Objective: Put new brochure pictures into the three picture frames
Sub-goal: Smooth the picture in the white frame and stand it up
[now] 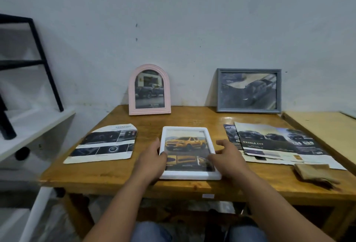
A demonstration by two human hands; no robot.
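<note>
Nearest, on the wooden table (119, 172), a white frame (187, 176) lies flat, showing a yellow truck picture. Left hand (152, 160) grips its left edge with curled fingers; right hand (228, 158) rests on its right edge, fingers spread and relaxed. Beside it lie a cut brochure page (104, 143) on the left and a brochure pile (277, 143) on the right. Farther back, a pink arched frame (149, 111) and a grey frame (248, 109) lean upright against the wall.
</note>
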